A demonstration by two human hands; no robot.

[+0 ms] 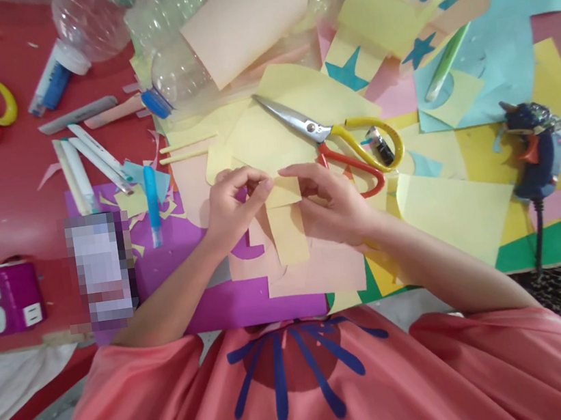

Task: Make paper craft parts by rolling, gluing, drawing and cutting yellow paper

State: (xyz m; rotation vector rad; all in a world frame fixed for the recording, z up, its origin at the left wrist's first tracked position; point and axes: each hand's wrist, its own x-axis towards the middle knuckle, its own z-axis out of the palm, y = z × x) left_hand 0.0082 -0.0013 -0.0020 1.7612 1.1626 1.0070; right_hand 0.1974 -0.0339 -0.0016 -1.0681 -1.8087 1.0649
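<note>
Presently, yellow paper strip [290,236] is on the near side of the middle scissors [323,134], left of their handles. Left hand [239,205] pinches its far left corner, thumb against forefinger; right hand [333,197] is curled at its right edge, grip cannot be told. Clear bottles [178,79] lie beyond the scissors, leftward, peach paper [250,21] over them; contents indistinct.

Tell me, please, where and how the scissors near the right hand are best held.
Probably by the yellow and red handles, coming from the right: the scissors lie flat, handles toward the right hand, with the pointed blades facing away to the left. A small dark object shows inside the yellow loop, so lift gently.
</note>
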